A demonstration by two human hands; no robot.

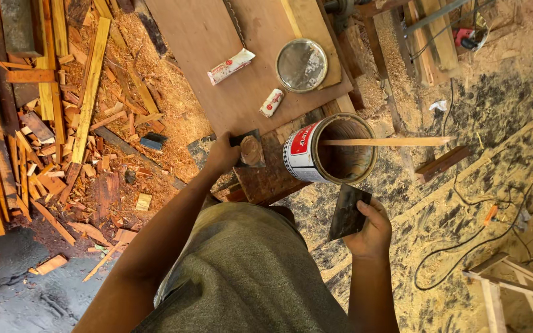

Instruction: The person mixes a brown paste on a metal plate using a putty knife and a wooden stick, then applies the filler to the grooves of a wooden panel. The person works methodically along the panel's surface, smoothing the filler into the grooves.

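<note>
A thin, stiff scraper [348, 211] is pinched at its lower edge by the right hand [371, 231]; a putty-loaded scraper [250, 148], at ten o'clock from it, is gripped by the left hand [223, 154].

Seen from above, the person wears a grey-green garment of coarse, heathered cloth that covers the lap and torso, loose and softly creased, with a darker fold or seam edge running low on its left side. Both forearms are bare from elbow to wrist, with no sleeves reaching them. The left hand [224, 154] and the right hand [371, 231] are bare too: no gloves, rings, watch or wristband show on either
</note>
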